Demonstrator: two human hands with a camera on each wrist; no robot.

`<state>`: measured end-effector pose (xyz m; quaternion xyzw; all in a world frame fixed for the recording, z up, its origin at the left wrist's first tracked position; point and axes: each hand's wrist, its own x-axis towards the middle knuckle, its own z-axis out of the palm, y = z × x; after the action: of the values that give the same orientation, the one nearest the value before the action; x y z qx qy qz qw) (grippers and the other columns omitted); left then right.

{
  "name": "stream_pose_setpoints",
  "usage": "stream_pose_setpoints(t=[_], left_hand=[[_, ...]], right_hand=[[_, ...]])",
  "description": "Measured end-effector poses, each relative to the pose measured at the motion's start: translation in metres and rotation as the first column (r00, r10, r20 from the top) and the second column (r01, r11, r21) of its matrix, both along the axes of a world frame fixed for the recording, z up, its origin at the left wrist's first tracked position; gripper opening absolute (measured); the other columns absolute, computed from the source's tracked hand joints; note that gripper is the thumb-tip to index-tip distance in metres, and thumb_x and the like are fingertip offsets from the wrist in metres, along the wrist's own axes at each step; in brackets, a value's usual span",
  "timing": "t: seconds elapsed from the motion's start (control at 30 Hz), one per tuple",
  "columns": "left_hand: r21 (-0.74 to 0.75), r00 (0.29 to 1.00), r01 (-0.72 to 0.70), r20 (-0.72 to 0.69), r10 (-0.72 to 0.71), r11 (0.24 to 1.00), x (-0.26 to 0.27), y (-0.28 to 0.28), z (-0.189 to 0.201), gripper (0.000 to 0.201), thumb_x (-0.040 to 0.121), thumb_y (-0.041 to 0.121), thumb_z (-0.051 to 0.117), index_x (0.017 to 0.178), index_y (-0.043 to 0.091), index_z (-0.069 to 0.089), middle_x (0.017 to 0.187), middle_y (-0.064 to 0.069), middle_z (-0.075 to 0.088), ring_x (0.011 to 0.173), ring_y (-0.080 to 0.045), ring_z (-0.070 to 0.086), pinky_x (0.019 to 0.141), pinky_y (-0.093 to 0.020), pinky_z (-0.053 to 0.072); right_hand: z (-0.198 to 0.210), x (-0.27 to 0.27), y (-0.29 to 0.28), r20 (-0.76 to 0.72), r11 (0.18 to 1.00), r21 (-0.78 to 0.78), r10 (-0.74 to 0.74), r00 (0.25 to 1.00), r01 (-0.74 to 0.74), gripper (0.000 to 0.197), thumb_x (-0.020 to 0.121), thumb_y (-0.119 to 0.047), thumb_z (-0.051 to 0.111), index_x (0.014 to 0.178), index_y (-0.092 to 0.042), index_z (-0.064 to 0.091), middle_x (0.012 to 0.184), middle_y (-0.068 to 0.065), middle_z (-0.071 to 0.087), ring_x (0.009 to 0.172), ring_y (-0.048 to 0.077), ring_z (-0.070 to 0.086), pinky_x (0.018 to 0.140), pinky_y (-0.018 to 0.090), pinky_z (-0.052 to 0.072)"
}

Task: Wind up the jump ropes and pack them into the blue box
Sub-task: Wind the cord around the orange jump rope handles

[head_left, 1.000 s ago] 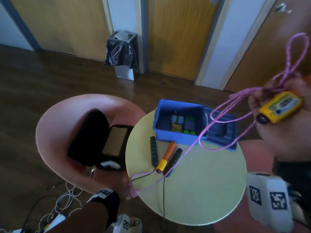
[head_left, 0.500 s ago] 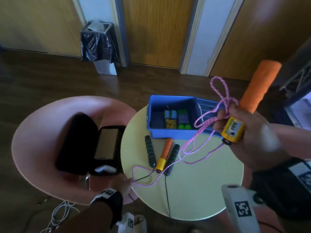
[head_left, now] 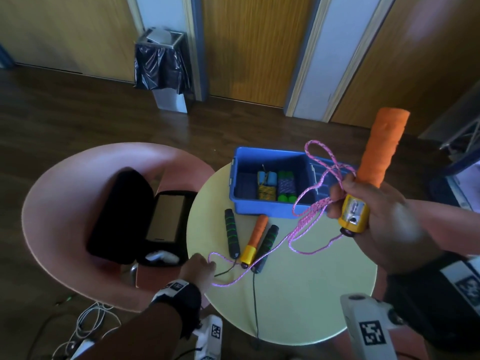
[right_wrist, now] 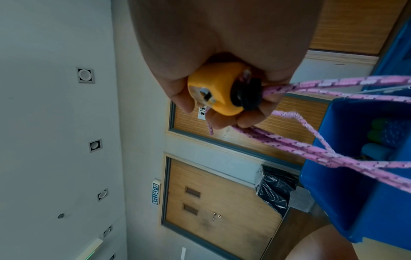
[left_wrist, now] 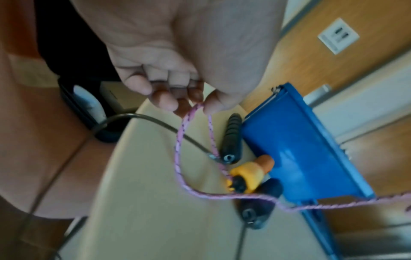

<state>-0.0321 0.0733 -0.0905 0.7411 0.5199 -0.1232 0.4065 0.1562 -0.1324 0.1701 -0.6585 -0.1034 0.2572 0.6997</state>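
Note:
My right hand grips an orange-and-yellow jump rope handle upright above the table, with loops of its pink rope gathered in the same fingers. The rope runs down across the round yellow table to my left hand, which pinches a bend of the pink rope at the table's left edge. The rope's second orange-and-yellow handle lies on the table between two black-and-green handles of another rope. The open blue box behind them holds wound ropes.
A pink chair at the left carries an open black case. The blue lid lies beside the box. A bin with a black liner stands by the doors. White cables lie on the floor.
My right hand came down and left toward the box, turning the handle upright, so the pink loops hang slacker. My left hand moved up onto the table's edge with the rope bend.

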Motion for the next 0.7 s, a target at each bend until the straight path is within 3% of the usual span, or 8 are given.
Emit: stream_pose_setpoints(t=[0.07,0.13,0.23,0.33,0.47,0.53,0.6,0.7], left_hand=[[-0.132,0.965,-0.17,0.179,0.193,0.976,0.008,-0.003,0.004,0.011,0.089,0.011,0.056,0.099,0.008,0.057,0.077,-0.011,0.068,0.072,-0.026,0.064,0.071,-0.034,0.053],[-0.351,0.845,-0.31,0.325,0.426,0.883,0.02,-0.003,0.011,0.01,0.091,0.001,0.055,0.096,0.01,0.056,0.062,-0.009,0.062,0.051,-0.019,0.055,0.053,-0.026,0.047],[-0.596,0.702,-0.302,0.388,0.597,0.744,0.042,0.002,0.036,0.02,0.095,-0.003,0.051,0.102,0.015,0.059,0.079,-0.013,0.067,0.058,-0.017,0.059,0.053,-0.024,0.046],[-0.648,0.699,-0.194,0.436,0.567,0.737,0.066,0.015,0.044,0.027,0.094,-0.009,0.046,0.11,0.009,0.061,0.095,-0.012,0.07,0.076,-0.021,0.066,0.068,-0.027,0.049],[-0.309,0.874,0.013,0.466,0.139,0.951,0.084,0.031,0.022,0.034,0.09,-0.005,0.061,0.119,0.011,0.064,0.122,-0.011,0.067,0.097,-0.017,0.067,0.081,-0.023,0.053],[-0.119,0.922,0.063,0.388,-0.012,0.991,0.086,0.034,0.014,0.037,0.085,-0.003,0.066,0.115,0.019,0.066,0.12,-0.004,0.068,0.096,-0.009,0.063,0.085,-0.016,0.047],[0.031,0.945,0.068,0.319,-0.074,0.997,0.089,0.033,0.01,0.035,0.085,0.001,0.064,0.112,0.024,0.063,0.107,0.004,0.069,0.092,-0.009,0.063,0.08,-0.015,0.045],[0.121,0.955,-0.024,0.296,-0.013,0.992,0.1,0.029,0.012,0.027,0.084,0.016,0.072,0.099,0.019,0.05,0.089,0.004,0.066,0.086,-0.02,0.063,0.077,-0.026,0.045]], right_hand=[[0.001,0.003,-0.005,-0.002,1.0,0.008,-0.007,1.0,0.007,0.025,0.094,-0.012,0.054,0.072,-0.019,0.063,0.066,0.005,0.061,0.052,0.02,0.056,0.045,0.025,0.038],[-0.001,0.007,-0.01,-0.013,0.999,0.007,-0.037,0.999,0.037,0.014,0.093,-0.011,0.054,0.08,-0.013,0.056,0.068,0.005,0.062,0.051,0.019,0.057,0.044,0.024,0.039],[-0.004,0.011,-0.019,-0.027,0.998,-0.001,-0.056,0.998,0.056,0.016,0.094,-0.012,0.054,0.079,-0.013,0.055,0.069,0.004,0.061,0.054,0.019,0.056,0.052,0.03,0.036],[-0.006,0.014,-0.027,-0.06,0.998,0.004,-0.06,0.996,0.061,0.015,0.094,-0.011,0.053,0.08,-0.014,0.056,0.069,0.004,0.06,0.055,0.02,0.055,0.052,0.03,0.037],[-0.016,0.017,-0.036,-0.081,0.998,-0.014,-0.062,0.995,0.061,0.011,0.093,-0.012,0.054,0.082,-0.013,0.057,0.068,0.004,0.06,0.053,0.018,0.056,0.046,0.029,0.035],[-0.021,0.017,-0.039,-0.087,0.998,-0.04,-0.06,0.994,0.057,0.013,0.093,-0.011,0.054,0.08,-0.013,0.057,0.07,0.005,0.06,0.054,0.019,0.056,0.046,0.029,0.033],[-0.025,0.017,-0.042,-0.096,0.996,-0.071,-0.055,0.994,0.048,0.014,0.093,-0.011,0.054,0.08,-0.013,0.056,0.071,0.006,0.06,0.055,0.019,0.055,0.045,0.028,0.031],[-0.03,0.02,-0.047,-0.109,0.994,-0.097,-0.055,0.992,0.045,0.014,0.094,-0.011,0.053,0.08,-0.013,0.056,0.071,0.005,0.06,0.055,0.019,0.054,0.042,0.027,0.031]])
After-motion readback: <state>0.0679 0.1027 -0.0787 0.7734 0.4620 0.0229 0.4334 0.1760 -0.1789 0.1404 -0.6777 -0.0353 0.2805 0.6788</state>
